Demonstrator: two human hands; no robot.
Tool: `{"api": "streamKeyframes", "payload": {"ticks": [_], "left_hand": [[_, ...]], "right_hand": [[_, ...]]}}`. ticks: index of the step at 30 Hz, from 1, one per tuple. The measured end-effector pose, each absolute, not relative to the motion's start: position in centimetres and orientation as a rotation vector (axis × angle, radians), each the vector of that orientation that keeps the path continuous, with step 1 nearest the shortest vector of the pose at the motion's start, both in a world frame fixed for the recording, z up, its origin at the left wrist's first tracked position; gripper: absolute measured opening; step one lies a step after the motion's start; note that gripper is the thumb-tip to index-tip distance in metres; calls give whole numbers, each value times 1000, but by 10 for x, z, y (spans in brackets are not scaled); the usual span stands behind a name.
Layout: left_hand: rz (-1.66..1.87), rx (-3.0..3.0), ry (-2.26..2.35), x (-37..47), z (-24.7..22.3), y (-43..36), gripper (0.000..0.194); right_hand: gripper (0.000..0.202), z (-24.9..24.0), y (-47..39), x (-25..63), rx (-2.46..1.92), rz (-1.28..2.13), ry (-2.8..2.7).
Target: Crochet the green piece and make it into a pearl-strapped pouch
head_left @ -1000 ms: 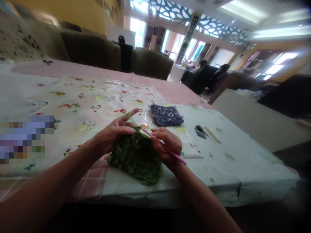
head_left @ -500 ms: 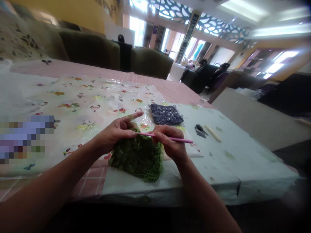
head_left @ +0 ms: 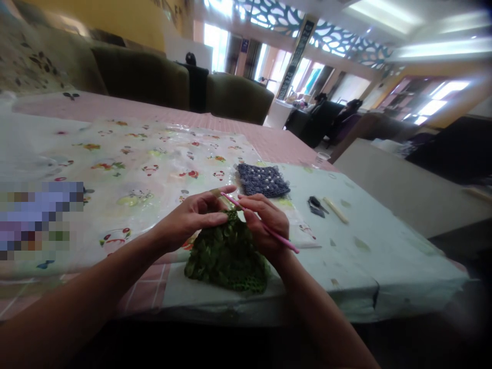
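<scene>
A dark green crocheted piece (head_left: 228, 256) hangs from my left hand (head_left: 196, 212), its top edge pinched between thumb and fingers while the index finger points out to the right. Its lower part rests near the table's front edge. My right hand (head_left: 269, 223) is closed around a pink crochet hook (head_left: 280, 239). The hook slants up to the left, and its tip is beside my left index finger, above the green piece. Whether yarn lies on the hook is too small to tell. Behind my hands lies a grey-blue crocheted square (head_left: 263, 180) dotted with white beads.
Small black scissors (head_left: 317, 206) and a pale stick (head_left: 335, 210) lie to the right on the light cloth (head_left: 357, 266). A clear plastic cover with fruit prints (head_left: 149, 148) spreads to the left. Dark chairs (head_left: 240, 97) stand beyond the table.
The hook has tilted, its tip rising and its handle end dropping. The green piece has shifted slightly right, and its top edge is now drawn up to a narrower point.
</scene>
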State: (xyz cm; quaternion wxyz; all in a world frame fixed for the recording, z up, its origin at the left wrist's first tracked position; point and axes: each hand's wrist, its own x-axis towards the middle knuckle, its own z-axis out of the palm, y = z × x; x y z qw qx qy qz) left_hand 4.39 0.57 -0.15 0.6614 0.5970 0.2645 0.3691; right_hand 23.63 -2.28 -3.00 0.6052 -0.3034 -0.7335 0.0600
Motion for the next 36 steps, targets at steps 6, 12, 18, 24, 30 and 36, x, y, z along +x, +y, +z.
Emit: {"api": "streamKeyframes", "payload": {"ticks": [6,12,18,24,30,36], "left_hand": [[830,1270,579,37,2,11,48],[879,1315,597,32,8,10,59],[1061,1669,723,32,11,5,60],[1176,2030,919,39,8,1,58],[1309,2169,979,46,-1,-3,55],[1299,1995,998,53,-3,-9,54]], "right_hand": [[22,-25,-23,243,-615,401,-1666],[22,-18,-23,254,-596,446,-1864],[22,-13,-26,256,-684,286,-1987],[19,-16,-23,251,-704,88,-2034],[17,-24,-18,239,-683,-312,-2105],[10,-32,-19,225,-777,-613,-2036]]}}
